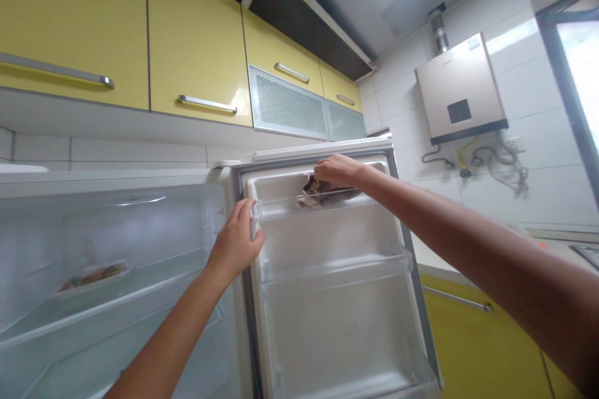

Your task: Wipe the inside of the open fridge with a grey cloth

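An open fridge door stands before me, its inside facing me. My right hand reaches over the top door shelf, a clear-fronted bin. Its fingers are closed on a crumpled dark brown patterned cloth, part of which shows behind and over the clear front. At the left end of that same shelf, my left hand has its fingertips curled on the shelf's corner by the hinge side. The fingertips of my right hand are partly hidden by the hand itself.
On the left, the fridge interior holds a tray of food on a glass shelf. A lower door shelf juts out. Yellow cabinets hang overhead; a water heater is on the right wall above a counter.
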Demonstrator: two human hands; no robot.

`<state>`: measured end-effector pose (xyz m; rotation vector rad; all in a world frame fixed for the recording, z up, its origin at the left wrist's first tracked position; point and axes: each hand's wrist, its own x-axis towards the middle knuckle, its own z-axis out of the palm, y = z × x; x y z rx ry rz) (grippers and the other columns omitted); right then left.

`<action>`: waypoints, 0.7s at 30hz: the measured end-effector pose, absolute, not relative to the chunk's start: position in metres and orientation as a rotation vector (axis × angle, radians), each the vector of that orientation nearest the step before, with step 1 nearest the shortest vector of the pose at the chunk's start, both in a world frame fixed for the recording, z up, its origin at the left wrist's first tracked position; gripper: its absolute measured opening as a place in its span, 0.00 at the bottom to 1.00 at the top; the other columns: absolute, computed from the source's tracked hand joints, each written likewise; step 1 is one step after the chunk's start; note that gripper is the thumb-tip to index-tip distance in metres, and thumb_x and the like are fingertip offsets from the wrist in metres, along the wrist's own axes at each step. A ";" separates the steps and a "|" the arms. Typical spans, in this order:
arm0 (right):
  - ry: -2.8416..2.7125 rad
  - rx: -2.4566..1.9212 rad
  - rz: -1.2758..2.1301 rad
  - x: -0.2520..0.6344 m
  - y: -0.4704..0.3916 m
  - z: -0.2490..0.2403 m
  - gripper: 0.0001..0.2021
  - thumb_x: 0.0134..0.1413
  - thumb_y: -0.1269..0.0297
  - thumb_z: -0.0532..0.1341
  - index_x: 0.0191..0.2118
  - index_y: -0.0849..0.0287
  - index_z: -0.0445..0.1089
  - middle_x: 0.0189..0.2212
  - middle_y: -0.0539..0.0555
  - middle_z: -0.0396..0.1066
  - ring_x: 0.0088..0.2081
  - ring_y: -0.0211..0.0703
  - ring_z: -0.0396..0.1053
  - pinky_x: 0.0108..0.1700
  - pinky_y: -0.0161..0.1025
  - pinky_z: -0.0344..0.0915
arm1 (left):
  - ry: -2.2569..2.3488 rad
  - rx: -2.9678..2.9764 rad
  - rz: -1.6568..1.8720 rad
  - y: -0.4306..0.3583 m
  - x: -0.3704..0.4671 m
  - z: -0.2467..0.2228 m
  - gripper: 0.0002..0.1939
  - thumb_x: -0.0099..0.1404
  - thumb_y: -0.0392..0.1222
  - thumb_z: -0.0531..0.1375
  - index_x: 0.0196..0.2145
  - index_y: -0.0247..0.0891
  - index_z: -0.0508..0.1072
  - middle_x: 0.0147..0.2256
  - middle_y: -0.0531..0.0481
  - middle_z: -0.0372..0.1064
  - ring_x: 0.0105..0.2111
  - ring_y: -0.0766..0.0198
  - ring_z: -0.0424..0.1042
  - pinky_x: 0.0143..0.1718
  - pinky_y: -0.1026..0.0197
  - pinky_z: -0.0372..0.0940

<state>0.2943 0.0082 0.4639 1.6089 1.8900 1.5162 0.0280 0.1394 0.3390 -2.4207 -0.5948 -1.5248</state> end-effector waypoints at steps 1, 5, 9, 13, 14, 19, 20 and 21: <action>1.900 1.594 1.515 0.289 0.013 0.466 0.07 0.56 0.65 0.63 0.38 0.60 0.76 0.38 0.59 0.79 0.39 0.47 0.75 0.33 0.37 0.59 | -0.604 -2.430 -1.537 0.138 0.028 0.340 0.26 0.62 0.39 0.54 0.58 0.38 0.60 0.57 0.42 0.62 0.44 0.58 0.71 0.43 0.55 0.73; 1.960 1.513 1.533 0.265 0.033 0.469 0.06 0.55 0.68 0.64 0.38 0.60 0.77 0.40 0.60 0.79 0.42 0.48 0.75 0.35 0.37 0.61 | -0.631 -2.462 -1.558 0.136 0.027 0.345 0.23 0.62 0.40 0.54 0.56 0.38 0.63 0.52 0.44 0.64 0.42 0.59 0.71 0.41 0.56 0.73; 2.042 1.463 1.593 0.234 0.058 0.467 0.07 0.58 0.70 0.61 0.39 0.62 0.77 0.41 0.63 0.79 0.43 0.49 0.75 0.35 0.37 0.61 | -0.609 -2.456 -1.551 0.137 0.026 0.346 0.24 0.61 0.39 0.54 0.56 0.38 0.63 0.52 0.43 0.64 0.43 0.58 0.71 0.42 0.56 0.73; 2.161 1.375 1.642 0.208 0.085 0.464 0.09 0.63 0.70 0.57 0.44 0.60 0.74 0.44 0.61 0.78 0.45 0.47 0.72 0.36 0.37 0.60 | -0.598 -2.408 -1.548 0.138 0.026 0.343 0.23 0.61 0.37 0.54 0.55 0.38 0.63 0.53 0.42 0.65 0.45 0.56 0.72 0.45 0.54 0.73; 2.190 1.342 1.642 0.205 0.089 0.464 0.10 0.64 0.70 0.56 0.45 0.59 0.74 0.45 0.60 0.77 0.45 0.46 0.71 0.37 0.37 0.60 | -0.605 -2.394 -1.540 0.137 0.025 0.343 0.23 0.61 0.37 0.54 0.55 0.39 0.63 0.53 0.42 0.65 0.46 0.56 0.72 0.46 0.53 0.73; 2.271 1.187 1.602 0.225 0.083 0.465 0.10 0.68 0.65 0.54 0.46 0.56 0.72 0.45 0.56 0.76 0.47 0.45 0.66 0.43 0.38 0.59 | -0.622 -2.358 -1.480 0.135 0.022 0.343 0.24 0.62 0.37 0.54 0.56 0.41 0.62 0.56 0.42 0.65 0.50 0.53 0.73 0.48 0.51 0.72; 2.274 1.168 1.591 0.234 0.077 0.465 0.10 0.68 0.64 0.54 0.45 0.56 0.73 0.44 0.56 0.76 0.47 0.45 0.65 0.44 0.39 0.58 | -0.617 -2.354 -1.479 0.135 0.022 0.343 0.24 0.62 0.37 0.54 0.56 0.41 0.62 0.56 0.42 0.65 0.50 0.53 0.73 0.48 0.51 0.73; 2.274 1.154 1.580 0.245 0.070 0.465 0.10 0.68 0.64 0.54 0.45 0.56 0.73 0.44 0.56 0.75 0.48 0.46 0.64 0.44 0.39 0.58 | -0.610 -2.354 -1.482 0.136 0.022 0.342 0.24 0.62 0.37 0.55 0.57 0.42 0.62 0.56 0.42 0.65 0.50 0.53 0.73 0.48 0.52 0.73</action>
